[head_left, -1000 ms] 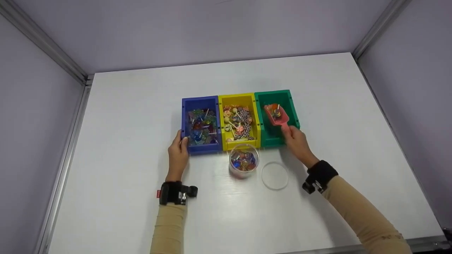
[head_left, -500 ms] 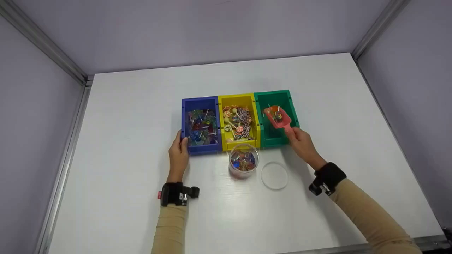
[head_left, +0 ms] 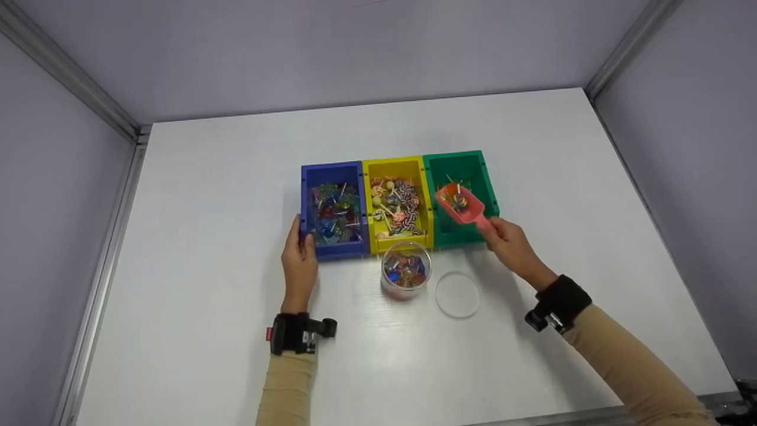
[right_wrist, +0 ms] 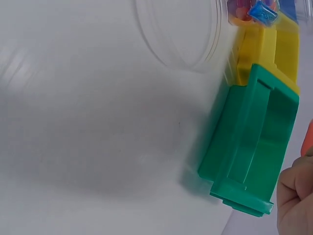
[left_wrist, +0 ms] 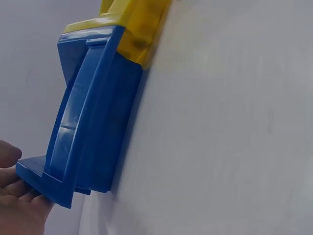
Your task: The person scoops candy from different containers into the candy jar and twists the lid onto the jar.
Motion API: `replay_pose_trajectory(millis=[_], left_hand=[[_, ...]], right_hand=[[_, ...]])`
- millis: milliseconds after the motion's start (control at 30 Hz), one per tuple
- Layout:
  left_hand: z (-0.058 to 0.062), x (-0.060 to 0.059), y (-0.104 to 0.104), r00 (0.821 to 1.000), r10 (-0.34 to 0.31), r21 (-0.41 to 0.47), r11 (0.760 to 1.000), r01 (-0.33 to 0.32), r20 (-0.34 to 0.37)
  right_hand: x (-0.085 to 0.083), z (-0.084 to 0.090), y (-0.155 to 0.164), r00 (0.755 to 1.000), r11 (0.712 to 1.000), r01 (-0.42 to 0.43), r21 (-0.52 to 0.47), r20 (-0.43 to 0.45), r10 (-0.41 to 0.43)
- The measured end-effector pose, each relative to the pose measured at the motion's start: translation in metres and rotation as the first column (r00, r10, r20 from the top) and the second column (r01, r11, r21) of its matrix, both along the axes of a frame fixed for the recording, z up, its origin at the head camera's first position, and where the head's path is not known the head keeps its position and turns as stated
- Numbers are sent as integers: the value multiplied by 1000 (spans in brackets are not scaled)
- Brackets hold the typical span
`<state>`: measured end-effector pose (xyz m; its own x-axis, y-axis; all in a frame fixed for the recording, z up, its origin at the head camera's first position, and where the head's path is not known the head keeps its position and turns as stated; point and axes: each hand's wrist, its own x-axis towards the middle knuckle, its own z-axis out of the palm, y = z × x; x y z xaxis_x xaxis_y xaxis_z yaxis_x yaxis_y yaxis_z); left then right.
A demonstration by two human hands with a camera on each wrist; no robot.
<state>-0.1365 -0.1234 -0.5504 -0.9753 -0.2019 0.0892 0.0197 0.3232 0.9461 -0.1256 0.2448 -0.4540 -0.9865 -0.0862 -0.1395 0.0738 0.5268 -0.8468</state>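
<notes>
Over the green bin [head_left: 473, 171], at the right end of a row of three, the right hand [head_left: 507, 242] holds a red scoop [head_left: 460, 205] by its handle, fingers curled round it. The scoop is raised above the bin's front half, tilted a little, and carries a few wrapped candies [head_left: 457, 201] with sticks. The left hand [head_left: 298, 251] rests against the near left corner of the blue bin [head_left: 307, 177], fingers [left_wrist: 10, 156] laid fairly straight along the wall and thumb on the rim, steadying the row rather than gripping it. Between the blue and green bins sits the yellow bin [head_left: 395, 167], full of mixed sweets.

Just in front of the yellow bin, on the white surface [head_left: 207, 195], stands a clear round jar [head_left: 406, 273], already partly filled with coloured candies. Its clear lid [head_left: 457, 294] lies flat just beside it to the right, apart from it.

The step in hand appears to be carrying a loaded scoop from bin to jar. The next move would call for bringing the scoop leftward and nearer over the jar's mouth, keeping it level so nothing rolls off, then tipping it; the sticks may catch on the rim.
</notes>
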Motion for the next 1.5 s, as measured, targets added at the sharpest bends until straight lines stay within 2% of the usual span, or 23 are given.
replay_pose_trajectory(millis=[200,367,467,567,667,833,933,1033,1300,1367,1500], left_hand=[[9,11,6,994,0,-13,1000,-1,-106],[17,23,16,987,-19,-60,998,10,-162],[22,31,25,981,-84,-68,995,73,-177],[25,39,35,968,-177,-42,984,172,-179],[27,46,46,946,-280,-4,959,284,-164],[24,53,63,893,-438,26,897,442,-101],[18,54,71,862,-500,23,864,504,-87],[12,55,78,846,-527,22,848,530,-80],[6,54,89,861,-509,52,860,508,-7],[5,53,91,864,-503,47,863,503,0],[4,53,94,873,-489,37,872,488,-7]], right_hand=[[3,7,-2,999,999,-39,-11,3,39],[5,9,-1,997,997,-78,-20,-17,77],[5,4,3,993,995,-102,-22,-55,100],[3,-6,8,988,992,-128,-19,-87,126],[3,-15,13,982,987,-158,-10,-103,157],[6,-15,15,964,971,-239,-20,-123,235],[8,-14,15,952,956,-292,-41,-109,286],[10,-12,14,940,941,-335,-47,-76,331],[13,-10,14,892,892,-451,-22,-2,451],[14,-9,13,877,877,-480,-16,-4,480],[14,-6,9,862,862,-506,20,26,505]])
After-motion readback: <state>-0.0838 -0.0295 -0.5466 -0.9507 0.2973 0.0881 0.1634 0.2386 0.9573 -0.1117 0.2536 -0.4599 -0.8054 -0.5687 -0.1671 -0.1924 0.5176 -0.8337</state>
